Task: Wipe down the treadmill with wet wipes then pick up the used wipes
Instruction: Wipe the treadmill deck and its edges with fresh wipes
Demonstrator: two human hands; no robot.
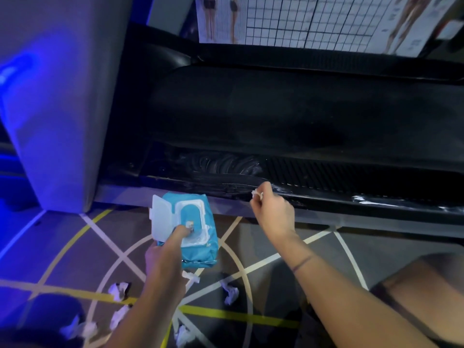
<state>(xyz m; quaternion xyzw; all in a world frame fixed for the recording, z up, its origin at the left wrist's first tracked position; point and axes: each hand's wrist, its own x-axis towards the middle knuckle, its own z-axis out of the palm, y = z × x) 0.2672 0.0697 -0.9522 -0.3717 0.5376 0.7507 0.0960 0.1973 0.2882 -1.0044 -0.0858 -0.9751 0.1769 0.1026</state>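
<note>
**Treadmill wipe-down, mid-job**

So we're crouching beside the treadmill and our two hands are working apart from each other. Our left hand is gripping the blue pack of wet wipes from underneath, with one digit lying across the top and touching the opening. The pack's clear lid is flipped open and sticking out past that hand's fingertips, on the side away from the right hand.

Our right hand is pinching a small scrunched white wet wipe at its fingertips. It's holding it right up against the near edge of the treadmill's side rail. Honestly, we can't tell if the wipe is actually touching the rail or sitting just off it. Just beyond those fingertips, wet swirly streaks are shining on the ribbed black strip. The dark belt is lying farther out past that.

Behind both wrists, used wipes are lying crumpled on the lined floor. One is outside the left forearm, another is between the two forearms, and more are sitting closer to us. A grey upright column is standing well off past the left hand.
</note>
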